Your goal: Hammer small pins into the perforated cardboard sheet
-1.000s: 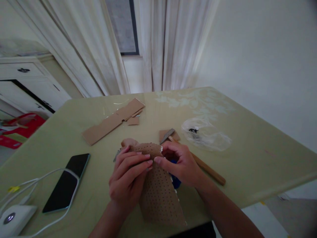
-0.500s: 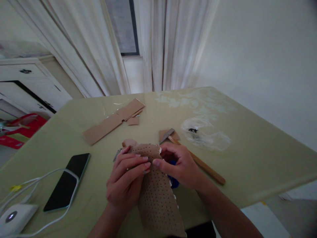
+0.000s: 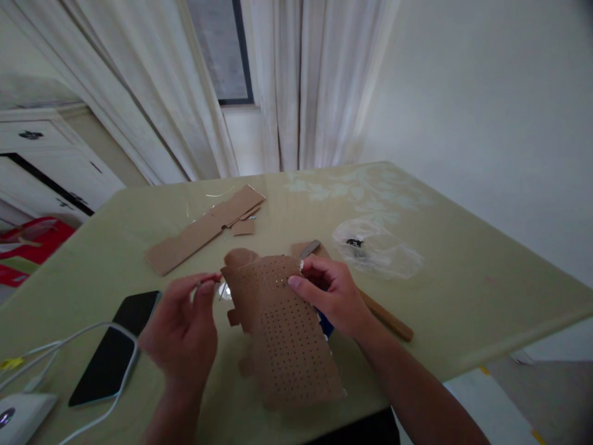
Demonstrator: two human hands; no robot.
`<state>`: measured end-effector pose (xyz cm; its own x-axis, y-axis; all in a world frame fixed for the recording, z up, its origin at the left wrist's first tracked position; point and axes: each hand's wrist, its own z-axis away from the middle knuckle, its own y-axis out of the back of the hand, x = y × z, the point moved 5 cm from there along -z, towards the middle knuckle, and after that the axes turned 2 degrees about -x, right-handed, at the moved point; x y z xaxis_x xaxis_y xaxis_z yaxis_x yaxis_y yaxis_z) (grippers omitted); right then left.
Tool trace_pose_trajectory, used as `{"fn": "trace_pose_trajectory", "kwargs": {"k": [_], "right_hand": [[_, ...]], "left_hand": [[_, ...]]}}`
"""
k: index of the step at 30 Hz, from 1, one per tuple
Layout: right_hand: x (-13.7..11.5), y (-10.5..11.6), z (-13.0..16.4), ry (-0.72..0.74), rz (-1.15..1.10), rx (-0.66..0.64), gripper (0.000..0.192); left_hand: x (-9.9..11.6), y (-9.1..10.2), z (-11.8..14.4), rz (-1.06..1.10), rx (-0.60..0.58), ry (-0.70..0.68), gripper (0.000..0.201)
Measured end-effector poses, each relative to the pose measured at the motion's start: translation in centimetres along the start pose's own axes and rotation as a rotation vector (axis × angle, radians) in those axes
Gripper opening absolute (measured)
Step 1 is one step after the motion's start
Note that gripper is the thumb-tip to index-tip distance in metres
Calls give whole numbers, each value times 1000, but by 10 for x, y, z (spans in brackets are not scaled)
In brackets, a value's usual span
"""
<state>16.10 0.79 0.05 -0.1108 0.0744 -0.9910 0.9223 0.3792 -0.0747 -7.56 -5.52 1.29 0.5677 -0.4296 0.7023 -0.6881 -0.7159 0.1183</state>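
My right hand point(image 3: 331, 296) pinches the top edge of the brown perforated cardboard sheet point(image 3: 285, 327), whose long axis runs toward the surface's near edge. My left hand point(image 3: 183, 330), just left of it, grips a small metal pin point(image 3: 221, 289) between thumb and fingertip.

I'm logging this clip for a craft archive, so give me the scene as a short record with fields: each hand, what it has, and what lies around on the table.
left hand: raised off the sheet, thumb and forefinger pinched on a small thin thing, too small to name
right hand: grips the upper right edge of the perforated cardboard sheet
sheet: brown, dotted with holes, lower end over the near table edge
table: pale green
left of hands: phone, white cable
behind: cardboard strips, plastic bag
right: wooden handle
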Motion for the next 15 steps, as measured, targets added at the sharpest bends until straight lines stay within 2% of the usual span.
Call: {"fn": "trace_pose_trajectory", "kwargs": {"k": [1, 2, 5, 8, 11, 15], "right_hand": [[-1, 1, 0, -3, -11, 9, 36], [-2, 1, 0, -6, -23, 12, 37], [-4, 3, 1, -4, -68, 12, 35], [-4, 4, 2, -5, -130, 8, 31], [-2, 5, 3, -11, -168, 17, 30], [-2, 5, 2, 2, -189, 10, 30]], "left_hand": [[-12, 5, -7, -122, -4, 86, 12], [-25, 9, -14, -281, -57, 143, 18], [-69, 18, -24, -718, -352, 219, 26], [-106, 26, -20, -888, -527, 239, 22], [-117, 22, -14, -917, -629, 242, 19], [-106, 11, -12, -1042, -800, 405, 29]]}}
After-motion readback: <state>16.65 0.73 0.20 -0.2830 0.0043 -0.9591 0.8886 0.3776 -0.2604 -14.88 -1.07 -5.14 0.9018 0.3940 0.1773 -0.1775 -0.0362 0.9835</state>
